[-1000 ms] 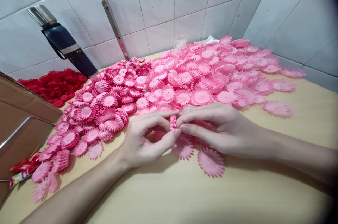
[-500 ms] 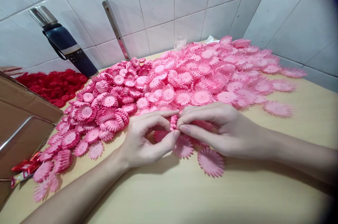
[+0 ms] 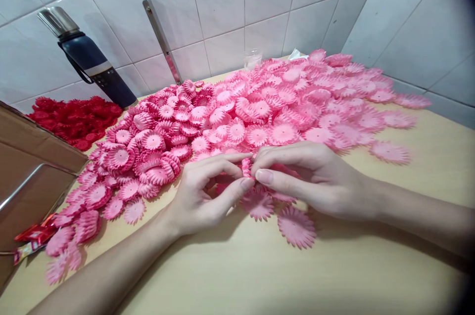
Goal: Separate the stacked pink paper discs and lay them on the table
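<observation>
My left hand (image 3: pixel 202 194) and my right hand (image 3: pixel 308 176) meet at the middle of the wooden table (image 3: pixel 260 275). Both pinch one small folded pink petal disc (image 3: pixel 246 166) between thumb and fingertips, held on edge just above the table. Right behind the hands lies a wide heap of pink petal discs (image 3: pixel 260 107), flat and frilled. Two loose flat discs lie under and in front of my fingers, one (image 3: pixel 258 204) below the thumbs and one (image 3: pixel 296 227) nearer me.
A pile of red petal discs (image 3: pixel 74 119) lies at the back left beside a dark blue flask (image 3: pixel 92 65) leaning on the tiled wall. A cardboard box (image 3: pixel 29 171) stands at the left edge with a red wrapper (image 3: pixel 31 238) by it. A metal bar (image 3: pixel 162 40) leans against the tiles.
The hands have barely shifted. The pinched disc sits slightly higher and my right thumb now shows its nail more fully. The piles have not moved.
</observation>
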A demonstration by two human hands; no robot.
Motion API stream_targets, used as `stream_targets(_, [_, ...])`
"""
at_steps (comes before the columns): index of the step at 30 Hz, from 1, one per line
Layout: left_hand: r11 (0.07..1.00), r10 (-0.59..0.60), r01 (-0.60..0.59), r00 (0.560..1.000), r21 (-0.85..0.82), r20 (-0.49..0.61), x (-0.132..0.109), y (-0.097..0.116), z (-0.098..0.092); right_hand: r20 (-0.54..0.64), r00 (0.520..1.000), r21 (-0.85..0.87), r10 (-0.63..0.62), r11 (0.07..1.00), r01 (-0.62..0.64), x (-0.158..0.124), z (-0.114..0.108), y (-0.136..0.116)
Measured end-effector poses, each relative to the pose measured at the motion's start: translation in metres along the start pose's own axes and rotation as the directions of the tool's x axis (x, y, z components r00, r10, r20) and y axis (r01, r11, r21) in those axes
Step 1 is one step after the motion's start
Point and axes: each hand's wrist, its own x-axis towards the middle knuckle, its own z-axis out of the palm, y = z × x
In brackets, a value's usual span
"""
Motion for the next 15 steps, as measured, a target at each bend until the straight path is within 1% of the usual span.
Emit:
stream_targets(4, [0.997, -0.035, 0.039, 0.997, -0.070, 0.062, 0.0011, 0.0008, -0.0008, -0.035, 0.999, -0.036, -0.007, 0.999, 0.006, 0.0010, 0.0012, -0.0009])
stream_targets(7, [0.994, -0.038, 0.046, 0.996, -0.100, 0.079, 0.0021, 0.0019, -0.0023, -0.054, 0.999, -0.070, -0.008, 0.998, 0.004, 0.0018, 0.0024, -0.0016])
stream_targets(12, [0.996, -0.029, 0.037, 0.996, -0.087, 0.085, 0.0025, 0.0019, -0.0022, -0.048, 0.999, -0.083, -0.008, 0.997, 0.004, 0.0016, 0.0023, -0.0011])
stream_targets(15, [0.998, 0.010, -0.005, 0.997, -0.061, 0.081, 0.0027, 0.0021, -0.0010, -0.039, 0.999, -0.085, -0.031, 0.996, 0.028, 0.0011, 0.0013, 0.0005])
